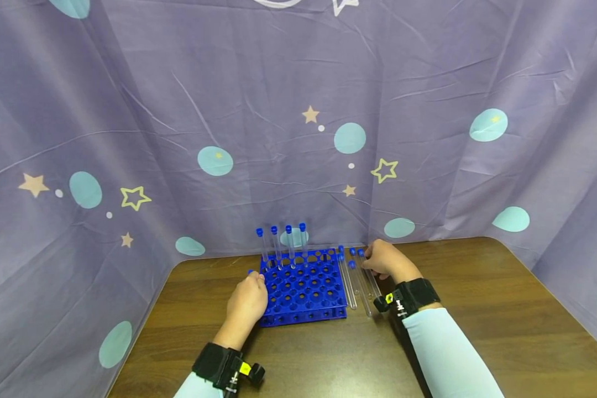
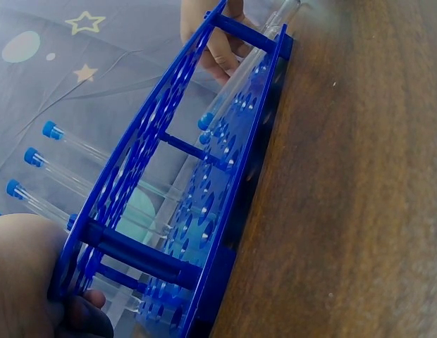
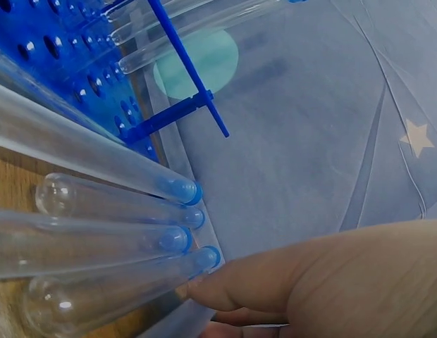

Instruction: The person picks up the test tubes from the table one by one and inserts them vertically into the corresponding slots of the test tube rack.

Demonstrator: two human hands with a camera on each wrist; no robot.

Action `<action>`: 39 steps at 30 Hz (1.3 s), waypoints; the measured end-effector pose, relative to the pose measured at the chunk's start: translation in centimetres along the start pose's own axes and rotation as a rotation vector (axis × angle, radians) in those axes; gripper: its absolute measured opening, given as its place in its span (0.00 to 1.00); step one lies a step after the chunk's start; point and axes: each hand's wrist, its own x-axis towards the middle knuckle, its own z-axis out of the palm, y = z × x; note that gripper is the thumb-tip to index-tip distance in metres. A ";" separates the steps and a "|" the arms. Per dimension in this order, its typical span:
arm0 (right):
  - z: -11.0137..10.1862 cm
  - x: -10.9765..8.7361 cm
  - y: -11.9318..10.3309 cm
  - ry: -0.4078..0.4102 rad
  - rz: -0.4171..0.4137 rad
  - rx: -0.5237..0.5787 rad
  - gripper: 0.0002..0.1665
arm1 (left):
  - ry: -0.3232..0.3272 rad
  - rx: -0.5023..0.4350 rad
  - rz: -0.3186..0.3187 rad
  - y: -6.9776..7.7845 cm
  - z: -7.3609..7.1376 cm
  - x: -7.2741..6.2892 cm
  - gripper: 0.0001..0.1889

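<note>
A blue test tube rack (image 1: 303, 317) with rows of round holes stands on the table. Four clear test tubes with blue caps, among them one test tube (image 1: 289, 243), stand upright along its back row. At the rack's left end, my left hand (image 1: 247, 298) grips the edge, fingertips showing under the top plate in the left wrist view. Several capped test tubes (image 3: 99, 246) lie side by side right of the rack, caps toward the curtain. My right hand (image 1: 387, 260) pinches the rightmost lying tube (image 3: 177, 320) near its cap end, which the fingers hide.
A purple curtain (image 1: 278, 188) with stars and pale blue ovals hangs right behind the table's back edge. The brown wooden table (image 1: 328, 359) extends in front of the rack and to both sides. Black camera straps (image 1: 418, 296) are on both wrists.
</note>
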 end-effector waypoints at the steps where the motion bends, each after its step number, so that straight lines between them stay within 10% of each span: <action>1: 0.0 0.0 0.0 0.005 0.004 -0.003 0.22 | 0.001 0.000 -0.001 0.0 0.0 0.0 0.22; 39: -0.1 0.7 0.7 0.025 0.020 -0.044 0.19 | -0.017 -0.012 -0.012 -0.2 0.2 0.0 0.24</action>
